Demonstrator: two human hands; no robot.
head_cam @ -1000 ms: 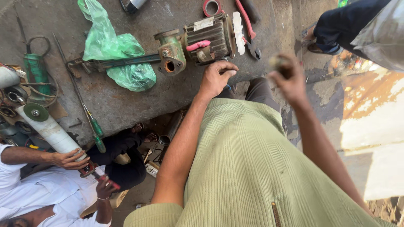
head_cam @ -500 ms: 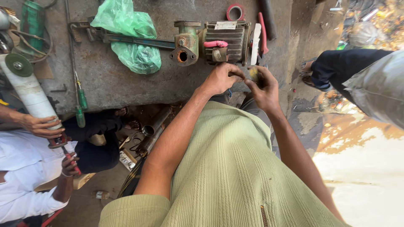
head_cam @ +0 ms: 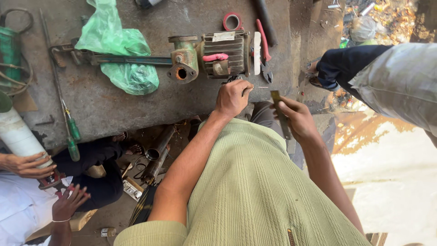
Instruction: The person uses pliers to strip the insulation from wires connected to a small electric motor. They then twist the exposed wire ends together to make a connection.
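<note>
My left hand [head_cam: 233,98] is closed in a pinch at the near edge of the grey workbench [head_cam: 91,105], just below a small finned pump motor [head_cam: 225,54] with a green pump housing [head_cam: 183,59]. A small thin piece seems to sit in its fingertips, too small to identify. My right hand [head_cam: 296,119] is off the bench's right end, apart from the left, gripping a flat narrow metal strip [head_cam: 280,114] that runs across its palm.
On the bench lie a green plastic bag [head_cam: 118,50], a long pipe wrench [head_cam: 114,59], a red tape roll [head_cam: 232,21], red-handled pliers [head_cam: 263,45] and green-handled screwdrivers [head_cam: 70,134]. A seated person's hand [head_cam: 27,164] holds a white pipe [head_cam: 18,136]. Another person [head_cam: 387,77] stands at right.
My hands were together at the bench edge half a second ago; the right one has drawn back and to the right with the metal strip, while the left stays by the motor.
</note>
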